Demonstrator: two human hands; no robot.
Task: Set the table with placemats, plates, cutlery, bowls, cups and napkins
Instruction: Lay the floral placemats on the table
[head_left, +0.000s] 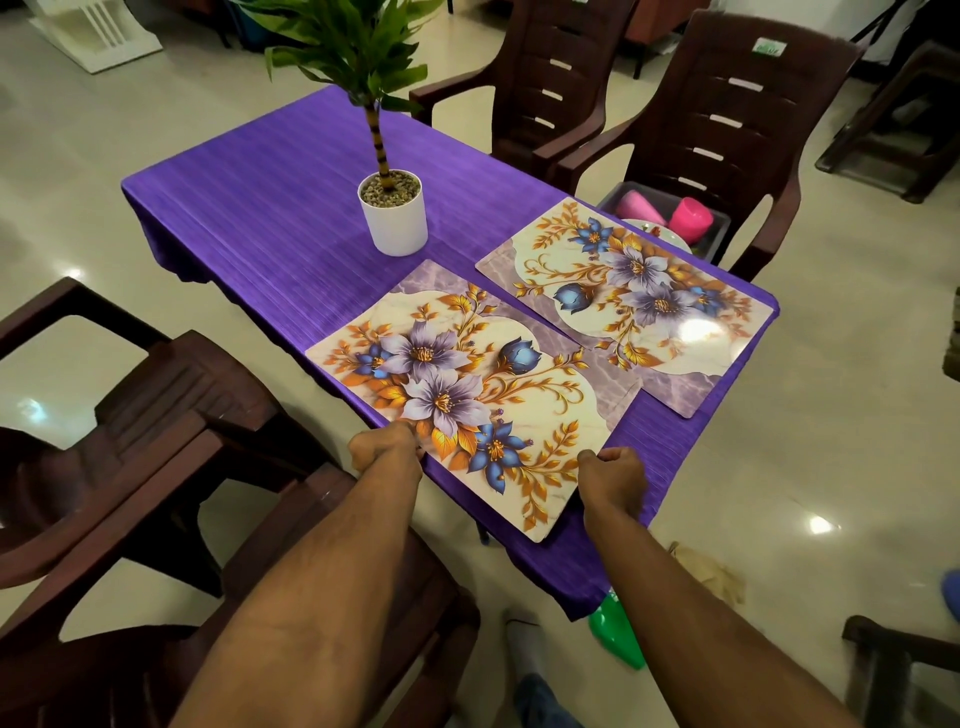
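Left hand (385, 446): fingers curled, pinching the near edge of the near floral vinyl placemat (467, 395). Right hand (613, 475): fingers curled round the same mat's near right edge. Mat lies flat on the purple striped tablecloth (270, 208), its near corner overhanging the table edge. Second matching floral placemat (628, 301) lies just beyond, nearly touching. White pot with green plant (392, 213) stands behind the mats. Grey tub holding pink cups (670, 213) sits on a brown plastic chair (727, 119).

tabletop (249, 208) cloth: purple, finely striped. two placemats (467, 395) (639, 301): cream and lilac marble, purple-blue flowers, gold leaves. plant pot (395, 223): white. chairs (727, 130): dark brown. cups (688, 215): pink.
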